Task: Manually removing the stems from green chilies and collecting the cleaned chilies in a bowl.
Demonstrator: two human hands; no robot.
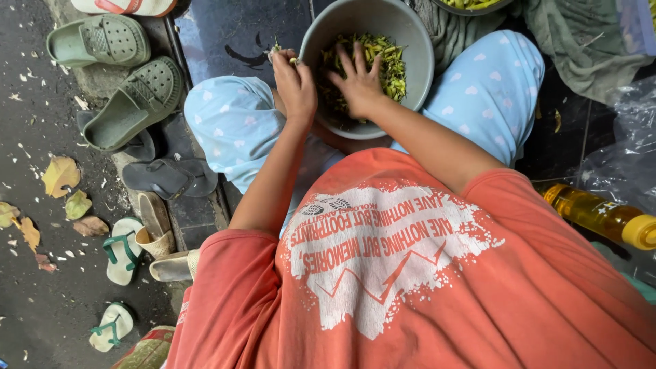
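A grey-green bowl [417, 41] sits between my knees, which are in light blue trousers with pale hearts. It holds several cut green and yellow vegetable pieces [389, 65]. My left hand [295, 85] is at the bowl's left rim, its fingertips pinched on a small green piece [277, 50]. My right hand [360, 85] lies inside the bowl, fingers spread flat on the pieces. My orange printed shirt fills the bottom of the view.
Green clogs [137, 102], dark and pale sandals [167, 178] and dry leaves [60, 174] lie on the wet ground at left. A bottle of yellow liquid [601, 215] and clear plastic [625, 150] are at right, with green cloth [581, 41] and a second bowl [471, 7] at the top.
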